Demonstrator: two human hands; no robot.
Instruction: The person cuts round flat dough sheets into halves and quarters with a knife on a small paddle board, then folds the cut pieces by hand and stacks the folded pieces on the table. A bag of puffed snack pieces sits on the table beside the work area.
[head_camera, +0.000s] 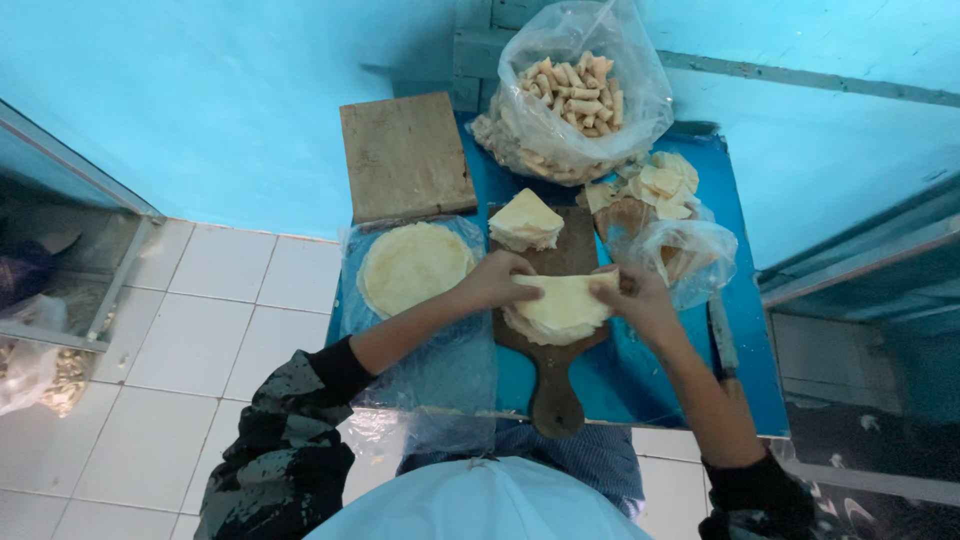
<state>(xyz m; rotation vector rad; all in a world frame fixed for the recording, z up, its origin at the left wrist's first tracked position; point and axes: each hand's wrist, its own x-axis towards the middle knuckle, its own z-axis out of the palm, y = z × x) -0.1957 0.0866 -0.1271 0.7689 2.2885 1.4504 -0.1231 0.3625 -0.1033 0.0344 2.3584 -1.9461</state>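
Blue table (750, 330); both hands (495, 280) (640, 300) grip closed on folded wrapper (565, 300), fingertips hidden.

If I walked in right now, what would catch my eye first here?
Probably both hands, left hand and right hand, folding a pale round wrapper on a paddle board at the middle of the blue table. Behind them sits a clear bag of small rolls, and left of the board lies a round wrapper stack on plastic.

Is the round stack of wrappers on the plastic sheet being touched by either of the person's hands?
No: both the left hand and right hand grip the folded wrappers over the paddle-shaped board, apart from the round stack.
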